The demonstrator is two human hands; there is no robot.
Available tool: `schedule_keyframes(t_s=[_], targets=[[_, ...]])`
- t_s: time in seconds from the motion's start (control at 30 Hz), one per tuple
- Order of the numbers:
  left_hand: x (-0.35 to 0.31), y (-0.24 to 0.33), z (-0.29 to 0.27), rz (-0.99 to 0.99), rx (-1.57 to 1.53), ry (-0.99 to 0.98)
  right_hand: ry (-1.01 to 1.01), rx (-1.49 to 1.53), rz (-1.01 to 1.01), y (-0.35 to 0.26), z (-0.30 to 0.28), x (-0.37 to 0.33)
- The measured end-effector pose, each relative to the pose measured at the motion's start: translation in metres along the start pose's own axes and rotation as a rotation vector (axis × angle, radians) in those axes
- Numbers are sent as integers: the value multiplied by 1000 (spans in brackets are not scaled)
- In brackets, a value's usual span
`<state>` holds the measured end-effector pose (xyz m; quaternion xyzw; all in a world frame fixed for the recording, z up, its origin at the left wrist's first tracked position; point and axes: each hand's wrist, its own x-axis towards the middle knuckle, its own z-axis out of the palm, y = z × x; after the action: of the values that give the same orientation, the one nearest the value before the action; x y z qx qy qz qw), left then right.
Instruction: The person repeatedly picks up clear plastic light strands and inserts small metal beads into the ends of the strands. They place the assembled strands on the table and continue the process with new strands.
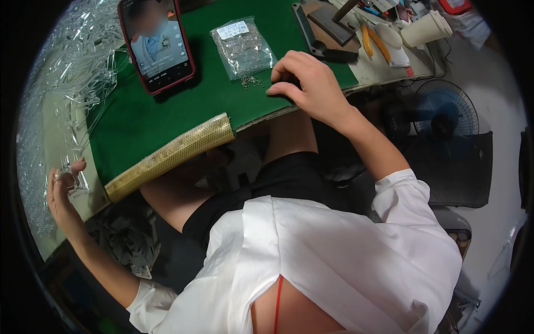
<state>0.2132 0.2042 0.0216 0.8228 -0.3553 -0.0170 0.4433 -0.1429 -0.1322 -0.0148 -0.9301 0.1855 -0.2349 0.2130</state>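
Observation:
At the left edge of the table my left hand has its fingers closed around a clear plastic piece, whose exact shape I cannot make out. My right hand hovers by the front edge of a green mat, fingers curled, with a gap between thumb and forefinger and nothing visible in it. Just left of its fingertips lies a small heap of tiny metal parts. Behind the heap is a clear zip bag holding many more such small parts.
A tangled pile of clear plastic strands covers the far left. A phone stands on the mat. Gold mesh padding lines the front edge. At the back right are a metal hand press, orange-handled pliers and a paper cup.

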Motion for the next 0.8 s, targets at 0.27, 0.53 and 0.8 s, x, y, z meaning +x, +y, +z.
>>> schedule_keyframes(t_s=[0.27, 0.53, 0.8], targets=[[-19, 66, 22, -59, -365, -490, -4, -7, 31, 5, 6, 12], [-62, 88, 44, 207, -528, -444, -151, 187, -45, 11, -5, 18], [-53, 107, 119, 572, -541, -461, -122, 139, -13, 17, -5, 15]])
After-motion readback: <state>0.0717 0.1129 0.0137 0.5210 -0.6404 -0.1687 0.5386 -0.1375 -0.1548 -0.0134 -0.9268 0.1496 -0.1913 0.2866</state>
